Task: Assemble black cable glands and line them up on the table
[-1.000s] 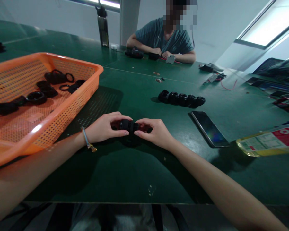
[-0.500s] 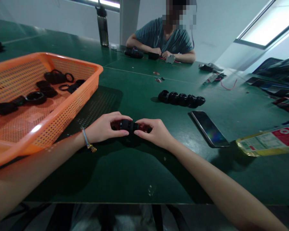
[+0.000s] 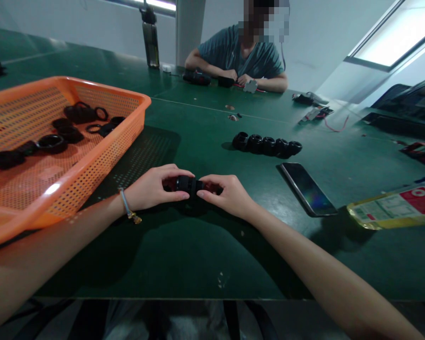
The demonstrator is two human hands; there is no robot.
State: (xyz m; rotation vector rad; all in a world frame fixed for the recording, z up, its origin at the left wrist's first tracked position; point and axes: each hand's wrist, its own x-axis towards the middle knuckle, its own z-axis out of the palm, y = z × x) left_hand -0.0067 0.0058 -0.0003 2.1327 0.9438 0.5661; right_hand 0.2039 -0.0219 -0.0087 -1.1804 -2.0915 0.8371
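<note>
Between my two hands, just above the green table (image 3: pixel 184 255), is a small black cylindrical part (image 3: pixel 186 184) lying sideways. My left hand (image 3: pixel 159 188) pinches its left end between thumb and fingers. On its right, narrower end, the thumb and fingers of my right hand (image 3: pixel 228 192) are closed. The fingers cover both ends, so the exact kind of part cannot be made out. Farther back on the table stands a row of several black ring-shaped parts (image 3: pixel 268 145), touching one another.
An orange perforated basket (image 3: pixel 106 170) with black parts (image 3: pixel 52 143) stands at left. To the right lie a phone (image 3: pixel 308 190) and a yellow package (image 3: pixel 393 208). Across the table a person (image 3: pixel 241 56) works near a black power tool (image 3: pixel 197 77); a bottle (image 3: pixel 150 40) stands behind.
</note>
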